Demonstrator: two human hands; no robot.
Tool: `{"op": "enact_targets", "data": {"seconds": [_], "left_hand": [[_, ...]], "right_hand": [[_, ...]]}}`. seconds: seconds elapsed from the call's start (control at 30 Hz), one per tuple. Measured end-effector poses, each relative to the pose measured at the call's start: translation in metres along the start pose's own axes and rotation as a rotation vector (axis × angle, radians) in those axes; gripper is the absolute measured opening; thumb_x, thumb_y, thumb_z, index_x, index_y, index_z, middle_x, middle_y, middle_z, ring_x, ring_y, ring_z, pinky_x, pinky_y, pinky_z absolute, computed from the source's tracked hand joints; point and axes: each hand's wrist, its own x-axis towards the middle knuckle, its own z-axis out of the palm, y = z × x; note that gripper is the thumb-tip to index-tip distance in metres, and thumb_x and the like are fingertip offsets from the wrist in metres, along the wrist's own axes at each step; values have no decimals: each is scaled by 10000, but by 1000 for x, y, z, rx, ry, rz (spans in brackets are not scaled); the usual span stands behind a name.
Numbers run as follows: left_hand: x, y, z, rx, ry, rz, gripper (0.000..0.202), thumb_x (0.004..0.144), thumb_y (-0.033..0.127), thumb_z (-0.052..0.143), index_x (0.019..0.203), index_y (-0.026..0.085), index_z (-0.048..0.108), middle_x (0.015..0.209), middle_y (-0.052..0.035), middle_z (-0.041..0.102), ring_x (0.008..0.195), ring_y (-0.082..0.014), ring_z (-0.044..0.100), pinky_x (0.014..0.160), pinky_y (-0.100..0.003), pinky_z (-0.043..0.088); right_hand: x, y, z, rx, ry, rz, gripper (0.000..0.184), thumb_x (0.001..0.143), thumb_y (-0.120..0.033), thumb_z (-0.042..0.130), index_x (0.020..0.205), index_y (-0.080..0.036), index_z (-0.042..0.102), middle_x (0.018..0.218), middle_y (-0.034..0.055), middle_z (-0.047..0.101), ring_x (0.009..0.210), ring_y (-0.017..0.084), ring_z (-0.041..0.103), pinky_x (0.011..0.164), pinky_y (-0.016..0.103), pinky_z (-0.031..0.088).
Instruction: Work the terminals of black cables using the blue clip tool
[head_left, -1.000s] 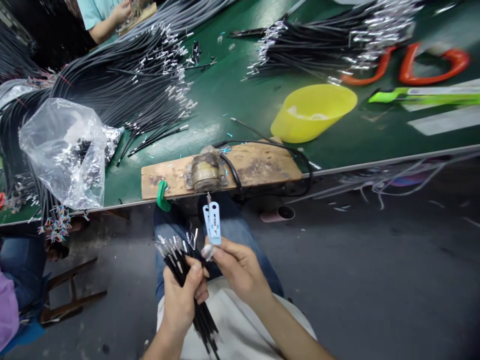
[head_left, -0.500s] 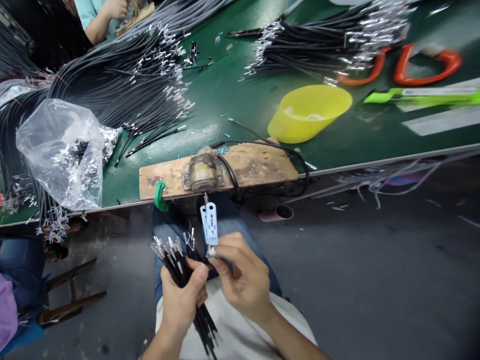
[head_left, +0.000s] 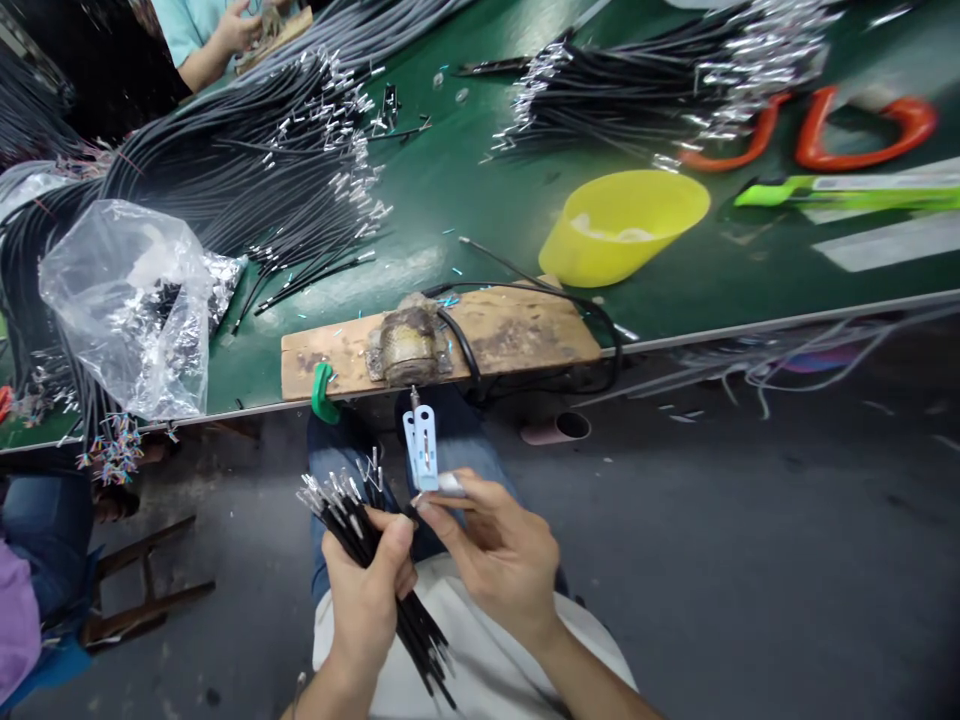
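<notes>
My left hand [head_left: 367,590] is closed around a bundle of short black cables [head_left: 375,560] with silvery metal tips fanned out toward the bench. My right hand [head_left: 491,550] sits just right of the bundle, its fingertips pinched on a small whitish piece [head_left: 448,484] near one cable's end. A light blue two-pronged fixture [head_left: 422,448] hangs below the metal device [head_left: 409,345] mounted on a wooden board [head_left: 517,335] and stands right above my fingers.
The green bench [head_left: 465,180] carries big heaps of black cables with metal ends [head_left: 247,170], a yellow tub [head_left: 622,225], a clear plastic bag [head_left: 127,300] and red loops [head_left: 862,130]. Another person's hands [head_left: 240,25] work at the far left. A wooden stool [head_left: 142,590] stands on the floor.
My right hand has shifted slightly right and opened its pinch around a whitish piece beside the blue fixture. The bundle in my left hand has tilted a little leftward.
</notes>
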Motion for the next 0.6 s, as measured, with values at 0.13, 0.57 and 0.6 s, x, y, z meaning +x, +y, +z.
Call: {"op": "enact_targets", "data": {"seconds": [0.13, 0.57, 0.6], "left_hand": [[3, -4, -3, -8, -23, -29, 330, 630, 489, 715, 606, 195, 566, 398, 65, 357, 314, -64, 299, 324, -229, 267], [21, 12, -14, 147, -248, 107, 227, 583, 388, 776, 584, 176, 695, 502, -30, 577, 441, -135, 501, 430, -275, 427], [22, 14, -15, 154, -237, 122, 224, 558, 380, 789, 562, 177, 694, 517, -33, 592, 470, -144, 525, 463, -280, 452]], "right_hand": [[1, 6, -8, 62, -116, 82, 202, 769, -189, 621, 961, -243, 587, 726, -2, 634, 619, 136, 596, 563, 227, 482], [27, 9, -2, 696, -399, 721, 398, 567, -448, 746, 477, -153, 493, 495, -49, 391, 480, 74, 312, 472, 223, 234], [33, 10, -2, 658, -325, 712, 388, 549, -439, 755, 471, -154, 504, 482, -51, 397, 474, 73, 312, 468, 222, 231]]}}
